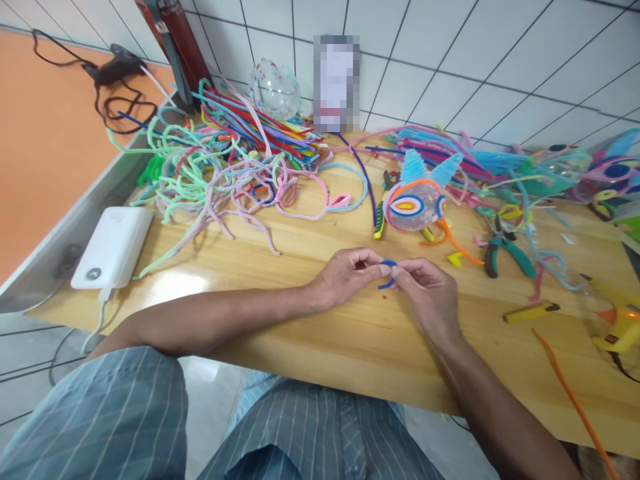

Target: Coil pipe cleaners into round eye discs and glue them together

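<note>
Near the front middle of the wooden table, my left hand (350,275) and my right hand (425,283) meet, thumbs and fingers pinched on one short blue pipe cleaner (386,285). The pipe cleaner is bent into a curve, its loose end hanging below the fingertips. Just beyond the hands sits a clear ball (417,212) with blue pipe-cleaner ears, an orange band and ringed eye shapes. Green-and-yellow-handled pliers (379,220) lie at its left side, partly behind it. A long dark purple pipe cleaner (367,177) stretches beside them.
Tangled pipe cleaners (200,173) fill the table's back left, by a white power bank (113,247). Teal-handled pliers (507,253), a yellow utility knife (531,312), a yellow glue gun (623,327) and an orange pipe cleaner (570,393) lie on the right. A tiled wall (425,60) rises behind.
</note>
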### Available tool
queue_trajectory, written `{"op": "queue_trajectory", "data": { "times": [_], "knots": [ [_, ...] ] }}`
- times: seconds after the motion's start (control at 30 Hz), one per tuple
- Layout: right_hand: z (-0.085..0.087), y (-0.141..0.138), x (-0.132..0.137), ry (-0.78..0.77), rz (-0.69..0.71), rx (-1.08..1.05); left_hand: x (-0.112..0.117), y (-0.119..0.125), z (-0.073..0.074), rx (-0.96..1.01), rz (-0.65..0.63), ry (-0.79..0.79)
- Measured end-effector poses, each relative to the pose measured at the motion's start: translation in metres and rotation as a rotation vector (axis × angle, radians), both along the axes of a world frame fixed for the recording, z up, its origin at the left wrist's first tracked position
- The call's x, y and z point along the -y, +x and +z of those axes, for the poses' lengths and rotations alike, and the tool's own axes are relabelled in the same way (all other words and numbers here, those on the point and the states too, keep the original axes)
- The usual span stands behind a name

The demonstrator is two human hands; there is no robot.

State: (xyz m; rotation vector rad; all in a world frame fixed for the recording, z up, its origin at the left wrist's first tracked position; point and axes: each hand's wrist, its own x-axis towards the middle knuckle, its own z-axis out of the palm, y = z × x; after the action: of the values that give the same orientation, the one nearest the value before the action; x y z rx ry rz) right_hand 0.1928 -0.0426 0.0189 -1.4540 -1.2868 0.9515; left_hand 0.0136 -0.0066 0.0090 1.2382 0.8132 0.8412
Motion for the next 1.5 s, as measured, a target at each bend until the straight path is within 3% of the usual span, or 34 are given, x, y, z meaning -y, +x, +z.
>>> {"op": "queue_trajectory", "data": {
  "times": [0.13,0.23,0.5,0.73,0.83,0.93,1.07,1.33,1.5],
  "knots": [
    [0.006,0.001,0.002,0.021,0.036,0.169,-0.009,-0.005,0.006,-0.170,-0.016,0.237],
    [0.007,0.000,0.003,0.027,0.046,0.193,-0.013,-0.008,0.008,-0.198,-0.015,0.305],
    [0.006,-0.002,0.001,-0.108,0.071,-0.057,-0.007,-0.003,0.003,0.045,0.092,0.131],
    [0.001,-0.004,0.000,-0.123,0.046,-0.137,0.003,0.003,-0.003,0.080,0.121,0.071],
    [0.005,-0.002,0.000,-0.095,0.049,-0.020,-0.001,0.001,-0.003,-0.021,0.071,0.180],
    [0.008,0.001,0.002,-0.009,0.070,0.184,-0.010,-0.003,-0.001,-0.157,0.024,0.415],
    [0.009,0.002,0.003,0.056,0.102,0.295,-0.017,-0.008,0.004,-0.175,-0.018,0.589],
    [0.010,-0.003,0.001,-0.085,0.078,0.024,-0.007,-0.003,0.001,-0.051,0.124,0.337],
    [0.008,-0.004,0.001,-0.121,0.066,-0.076,-0.002,0.004,-0.009,0.094,0.116,0.108]
  ]
}}
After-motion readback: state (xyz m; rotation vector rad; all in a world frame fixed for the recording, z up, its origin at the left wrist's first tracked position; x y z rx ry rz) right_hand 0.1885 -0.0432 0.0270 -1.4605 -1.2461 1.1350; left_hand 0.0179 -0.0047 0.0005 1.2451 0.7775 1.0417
